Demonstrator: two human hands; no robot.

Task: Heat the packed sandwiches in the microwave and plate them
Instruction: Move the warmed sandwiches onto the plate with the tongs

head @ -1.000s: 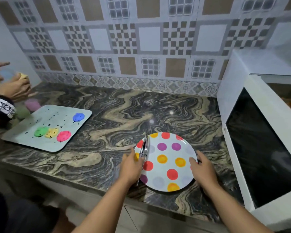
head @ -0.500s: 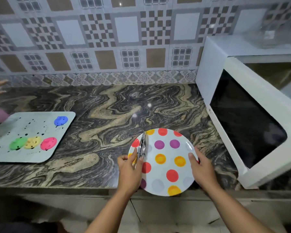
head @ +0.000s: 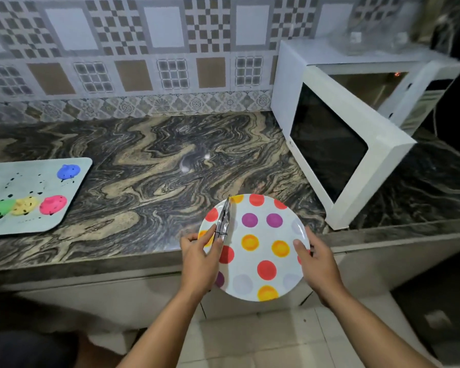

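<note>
Left arm: your forearm reaches up from the bottom edge, wrist roughly straight, ending at the plate's left rim
Left hand (head: 201,257): your fingers curl under the left edge of the plate (head: 260,235) while your thumb pins the metal tongs (head: 223,220) flat against its top; the tongs lie along the rim, tips pointing away from you
Right arm: your forearm comes in from the lower right, angled toward the plate's right rim
Right hand (head: 318,261): you grip the right edge, thumb on top of the plate, fingers hidden beneath
Plate: white with coloured dots, held roughly level between both hands, its far part over the front edge of the desk (head: 149,166) and its near part out over the floor; nothing but the tongs lies on it
Microwave (head: 337,128): white, at the right end of the desk, its door swung open toward you, just beyond the plate
Tray (head: 32,221): pale, on the desk to your left, well apart from the plate, printed with blue, pink, yellow and green blobs
Sandwiches: you cannot tell where they are; the microwave's cavity is too dim to read
</note>
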